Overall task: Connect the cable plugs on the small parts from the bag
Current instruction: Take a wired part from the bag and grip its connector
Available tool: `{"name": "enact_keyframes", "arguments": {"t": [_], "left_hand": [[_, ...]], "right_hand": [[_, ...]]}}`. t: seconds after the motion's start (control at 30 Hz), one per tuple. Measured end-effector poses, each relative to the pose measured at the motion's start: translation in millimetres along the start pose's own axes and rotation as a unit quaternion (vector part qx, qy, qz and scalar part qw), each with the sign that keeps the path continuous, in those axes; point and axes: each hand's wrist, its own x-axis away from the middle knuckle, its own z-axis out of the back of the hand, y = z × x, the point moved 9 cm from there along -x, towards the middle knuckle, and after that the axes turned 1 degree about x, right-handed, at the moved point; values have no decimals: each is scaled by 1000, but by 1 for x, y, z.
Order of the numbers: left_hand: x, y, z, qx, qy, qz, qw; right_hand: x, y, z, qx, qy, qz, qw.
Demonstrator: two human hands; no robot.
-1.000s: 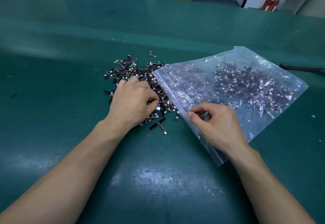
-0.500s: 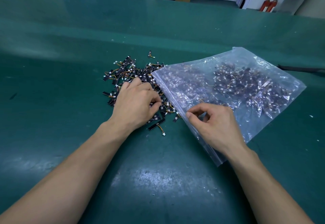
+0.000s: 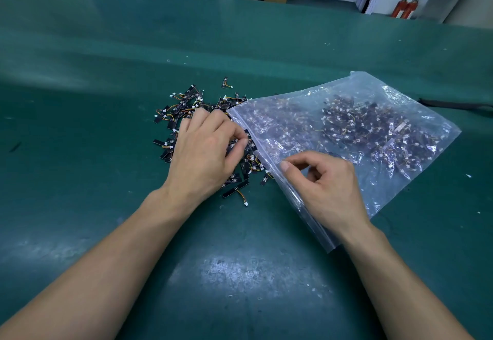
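on the dark green table [image 3: 80, 153] lies a loose heap of small black strip-shaped parts with thin orange wires and white plugs [image 3: 184, 107]. the left hand [image 3: 205, 153] rests on the heap, fingers curled, thumb and forefinger pinching parts at its right edge. just beside it, touching the heap, lies a clear plastic zip bag [image 3: 400, 105] holding many more such parts. the right hand [image 3: 330, 190] rests on the bag's near edge, fingers curled; whether it grips the plastic i cannot tell.
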Motion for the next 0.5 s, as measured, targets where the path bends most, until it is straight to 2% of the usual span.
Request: {"name": "enact_keyframes", "arguments": {"t": [0.17, 0.3, 0.5], "left_hand": [[9, 34, 10, 47, 34, -69, 996], [14, 45, 8, 75, 29, -101, 992], [12, 27, 9, 192, 49, -55, 979]], "right_hand": [[2, -3, -12, -108, -45, -8, 993], [2, -3, -16, -132, -43, -19, 990], [1, 3, -18, -103, -57, -32, 993]]}}
